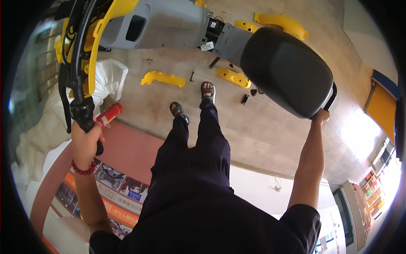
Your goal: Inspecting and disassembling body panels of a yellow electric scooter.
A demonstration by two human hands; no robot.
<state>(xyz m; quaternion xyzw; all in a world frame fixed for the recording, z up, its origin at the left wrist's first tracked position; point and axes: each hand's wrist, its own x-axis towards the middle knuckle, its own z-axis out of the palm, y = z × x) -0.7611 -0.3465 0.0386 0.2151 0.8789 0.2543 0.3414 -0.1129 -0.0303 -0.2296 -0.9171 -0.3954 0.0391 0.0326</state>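
Observation:
My left hand (84, 142) is closed round the black handlebar grip (100, 148) of a yellow and grey scooter, below a black brake lever (65, 101) and cables. My right hand (320, 116) grips the black rail (331, 96) at the end of the black seat (284, 70). Between them lie the grey step-through body (165, 26) and a grey panel (228, 40) with exposed internals. Yellow panels (163, 78) (234, 77) and small black parts (245, 98) lie on the floor near my sandalled feet.
A red fire extinguisher (109, 114) and white draped material (108, 76) are beside the scooter's front. A larger yellow panel (282, 23) rests on the wooden floor (258, 135) beyond the seat. Poster boards (114, 194) are behind me, with an orange-yellow panel (378, 110) at the right.

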